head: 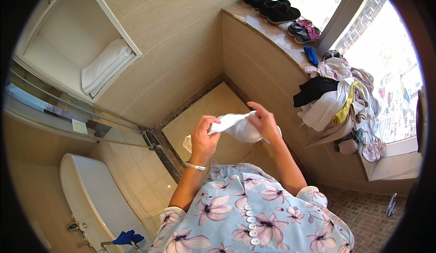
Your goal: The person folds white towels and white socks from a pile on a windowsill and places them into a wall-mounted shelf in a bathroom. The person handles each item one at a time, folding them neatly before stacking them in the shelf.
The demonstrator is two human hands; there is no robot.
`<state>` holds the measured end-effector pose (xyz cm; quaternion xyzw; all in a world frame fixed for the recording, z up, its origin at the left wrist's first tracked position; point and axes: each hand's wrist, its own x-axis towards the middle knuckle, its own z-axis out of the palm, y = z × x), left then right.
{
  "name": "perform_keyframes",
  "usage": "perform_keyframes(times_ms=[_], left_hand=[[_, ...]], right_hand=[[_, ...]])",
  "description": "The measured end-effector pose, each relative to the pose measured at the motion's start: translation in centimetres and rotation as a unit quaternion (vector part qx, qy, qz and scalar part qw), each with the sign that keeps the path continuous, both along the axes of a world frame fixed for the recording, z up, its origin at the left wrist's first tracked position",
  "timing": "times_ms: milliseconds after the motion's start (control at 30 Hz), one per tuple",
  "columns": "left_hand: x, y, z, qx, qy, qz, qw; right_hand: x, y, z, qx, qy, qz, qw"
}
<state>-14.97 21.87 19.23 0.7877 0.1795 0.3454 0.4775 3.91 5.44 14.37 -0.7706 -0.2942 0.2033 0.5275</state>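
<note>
A white cloth item (243, 130), perhaps a small garment, hangs between my two hands in front of my body. My left hand (205, 138) grips one end of it, fingers curled over the edge, and a pale loop of fabric shows beyond the wrist. On the other side, my right hand (265, 123) has hold of the opposite end, with its index finger raised. The middle of the cloth is blurred and sags over the tiled floor.
A heap of clothes (340, 99) covers part of the stone window ledge (262, 28), beside several shoes (281, 11). A folded white towel (107, 67) lies in the wall niche. Behind a glass panel stands a bathtub (98, 184), with a blue cloth (127, 237) on its tap.
</note>
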Motion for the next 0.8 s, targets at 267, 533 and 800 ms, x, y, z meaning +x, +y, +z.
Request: perform_keyframes(times_ms=[267, 533, 800], left_hand=[[0.2, -1.0, 0.3, -0.096, 0.128, -0.037, 0.986], [-2.4, -0.2, 0.2, -0.411, 0.035, -0.171, 0.895], [-2.1, 0.3, -1.8, -0.637, -0.061, -0.226, 0.734]], right_hand=[[-4.0, 2.0, 3.7, 0.029, 0.138, 0.217, 0.966], [-4.3, 2.2, 4.8, 0.050, 0.192, 0.257, 0.946], [-3.8, 1.5, 4.2, 0.090, 0.225, 0.188, 0.952]])
